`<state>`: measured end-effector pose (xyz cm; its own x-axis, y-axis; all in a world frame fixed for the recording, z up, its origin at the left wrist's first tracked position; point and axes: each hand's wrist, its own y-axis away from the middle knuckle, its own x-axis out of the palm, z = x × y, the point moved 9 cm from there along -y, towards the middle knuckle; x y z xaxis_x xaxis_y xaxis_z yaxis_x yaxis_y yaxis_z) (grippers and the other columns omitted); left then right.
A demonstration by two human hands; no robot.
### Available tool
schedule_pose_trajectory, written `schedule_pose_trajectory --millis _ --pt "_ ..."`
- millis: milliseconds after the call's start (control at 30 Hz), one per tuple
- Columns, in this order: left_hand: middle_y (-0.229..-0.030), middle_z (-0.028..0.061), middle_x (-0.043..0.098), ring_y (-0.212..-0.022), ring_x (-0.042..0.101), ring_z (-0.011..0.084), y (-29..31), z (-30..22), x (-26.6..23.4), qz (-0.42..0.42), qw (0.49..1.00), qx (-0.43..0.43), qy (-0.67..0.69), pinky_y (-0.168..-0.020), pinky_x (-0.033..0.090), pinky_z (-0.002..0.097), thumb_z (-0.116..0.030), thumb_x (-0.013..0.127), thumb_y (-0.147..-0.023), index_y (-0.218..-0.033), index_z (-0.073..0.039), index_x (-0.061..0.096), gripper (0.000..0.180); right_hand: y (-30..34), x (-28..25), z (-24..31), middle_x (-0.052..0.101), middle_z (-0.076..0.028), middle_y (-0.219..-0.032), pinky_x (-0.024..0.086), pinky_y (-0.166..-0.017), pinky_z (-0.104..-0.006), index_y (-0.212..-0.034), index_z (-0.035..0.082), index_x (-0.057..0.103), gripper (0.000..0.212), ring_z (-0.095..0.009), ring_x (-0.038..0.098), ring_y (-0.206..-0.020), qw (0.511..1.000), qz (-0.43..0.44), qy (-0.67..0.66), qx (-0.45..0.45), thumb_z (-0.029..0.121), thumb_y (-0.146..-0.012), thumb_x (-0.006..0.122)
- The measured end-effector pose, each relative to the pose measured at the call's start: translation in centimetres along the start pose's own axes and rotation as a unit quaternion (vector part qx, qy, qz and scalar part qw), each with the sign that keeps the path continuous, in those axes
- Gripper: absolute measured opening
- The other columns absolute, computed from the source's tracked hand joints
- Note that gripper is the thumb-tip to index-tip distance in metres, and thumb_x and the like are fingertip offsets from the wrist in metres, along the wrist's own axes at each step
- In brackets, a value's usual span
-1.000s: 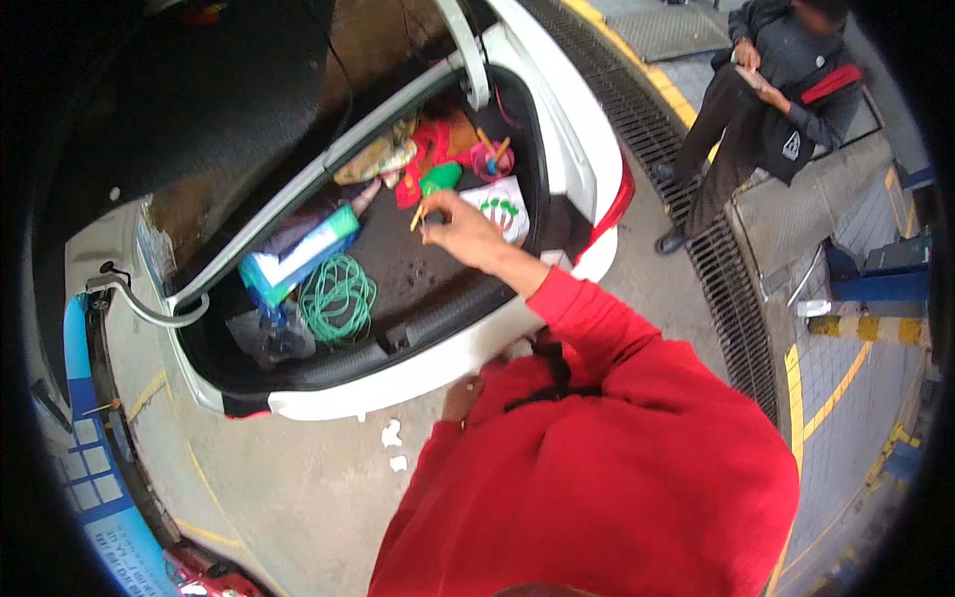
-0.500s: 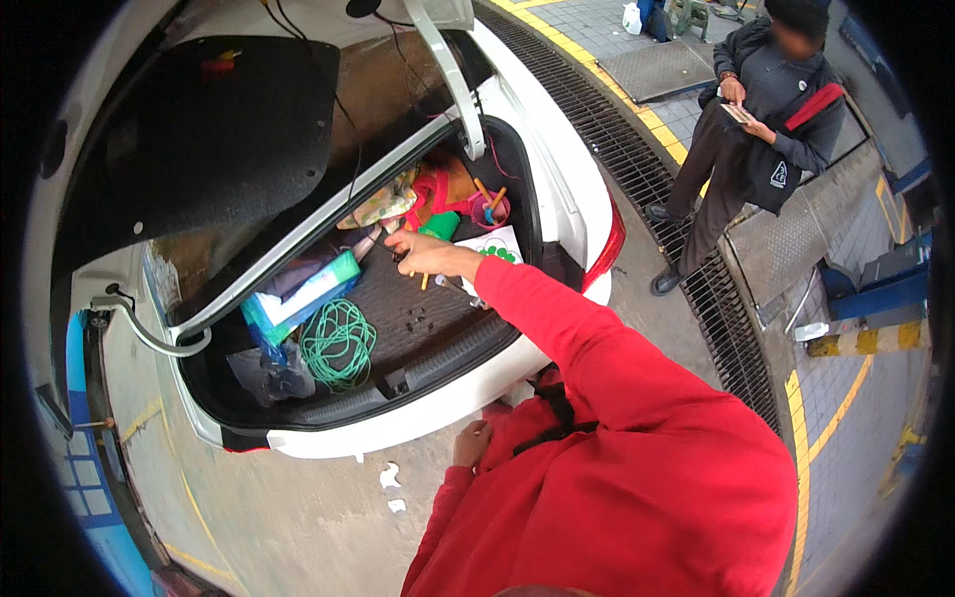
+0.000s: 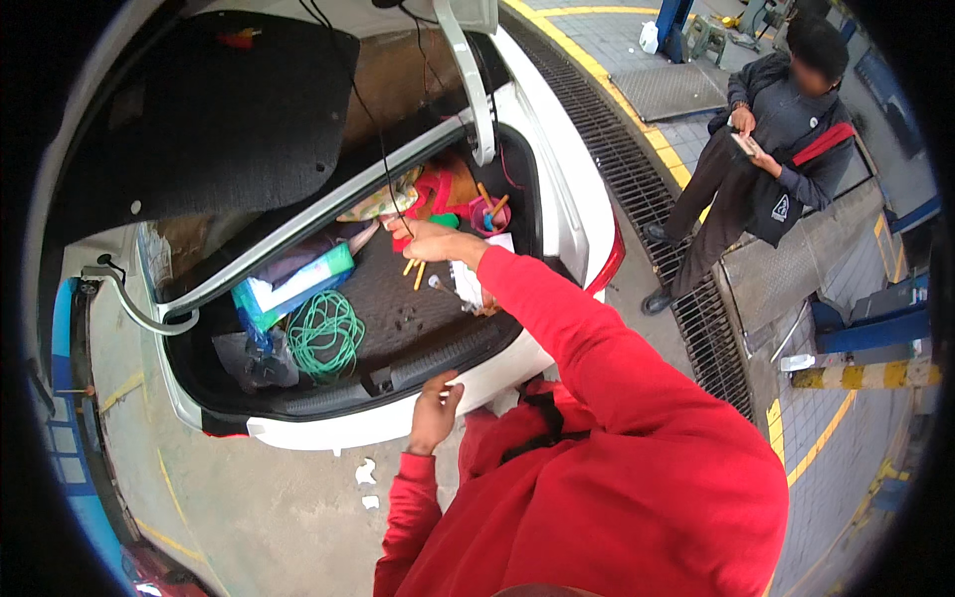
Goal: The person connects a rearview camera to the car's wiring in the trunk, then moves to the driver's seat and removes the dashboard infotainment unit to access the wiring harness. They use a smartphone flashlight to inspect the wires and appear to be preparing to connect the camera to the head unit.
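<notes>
My right hand (image 3: 426, 242) reaches into the open trunk of a white car, its fingers curled together. Whatever they may hold is too small to make out; a dark wire (image 3: 381, 149) hanging from the lid passes by them. Just below it lie yellow sticks (image 3: 420, 276), with a silvery tool (image 3: 453, 291) close to my forearm. At the trunk's rear edge my left hand (image 3: 432, 416) is raised over the white bumper (image 3: 348, 426), thumb and fingers apart, holding nothing I can see.
A coil of green cord (image 3: 325, 333), a blue-green package (image 3: 293, 287) and a clear plastic bag (image 3: 254, 363) fill the trunk's left. Cloths (image 3: 438, 184) and a pink cup (image 3: 489, 214) stand deeper in. A person (image 3: 771, 149) with a phone stands beyond a floor grate (image 3: 637, 194).
My left hand has risen from beside my body to the bumper. My right hand has shifted slightly within the trunk, and the whole view has moved a little.
</notes>
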<state>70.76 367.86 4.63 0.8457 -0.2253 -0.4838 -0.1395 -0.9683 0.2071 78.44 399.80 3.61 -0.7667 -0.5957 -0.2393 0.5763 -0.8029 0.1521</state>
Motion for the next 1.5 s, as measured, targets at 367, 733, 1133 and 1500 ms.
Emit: schedule_pose_trajectory --millis 367,733,1133,1500 --pt "-0.129 0.0199 0.069 -0.111 0.072 0.0291 -6.4 -42.3 -19.7 -0.311 0.865 0.394 -0.022 -0.092 0.057 0.0387 -0.013 0.068 -0.102 -0.135 0.0 0.067 0.036 10.7 -15.6 19.8 0.066 -0.025 -0.141 0.052 -0.107 -0.0396 -0.155 -0.005 0.044 0.08 -0.031 0.066 -0.126 0.952 -0.094 0.272 -0.107 0.028 -0.09 0.077" --pt "-0.133 0.0234 0.068 -0.125 0.064 0.0392 -23.0 -45.9 -30.7 -0.48 0.818 0.315 0.014 -0.105 0.05 0.0439 -0.02 0.058 -0.101 -0.133 -0.006 0.066 0.035 9.0 -22.6 42.7 0.075 -0.008 -0.112 0.057 -0.089 -0.0296 -0.129 -0.002 0.068 0.03 -0.015 0.069 -0.098 0.899 -0.276 -0.006 -0.339 0.019 -0.107 0.065" --pt "-0.096 0.0067 0.072 -0.077 0.068 0.0208 -29.0 -46.5 -33.8 -0.288 0.836 0.349 0.31 -0.062 0.052 0.0357 -0.035 0.061 -0.104 -0.119 -0.009 0.067 0.031 5.5 -22.0 47.0 0.074 -0.001 -0.091 0.041 -0.056 -0.0328 -0.107 0.012 0.072 0.026 -0.015 0.065 -0.076 0.918 -0.243 -0.045 -0.309 0.036 -0.099 0.071" --pt "-0.083 0.0028 0.068 -0.071 0.064 0.0161 -28.0 -46.4 -33.3 -0.248 0.845 0.293 0.373 -0.059 0.048 0.0365 -0.037 0.061 -0.103 -0.106 -0.015 0.067 0.024 5.5 -21.2 46.3 0.075 -0.004 -0.092 0.04 -0.054 -0.0289 -0.105 0.01 0.07 0.021 -0.015 0.069 -0.075 0.934 -0.198 -0.108 -0.277 0.03 -0.099 0.074"
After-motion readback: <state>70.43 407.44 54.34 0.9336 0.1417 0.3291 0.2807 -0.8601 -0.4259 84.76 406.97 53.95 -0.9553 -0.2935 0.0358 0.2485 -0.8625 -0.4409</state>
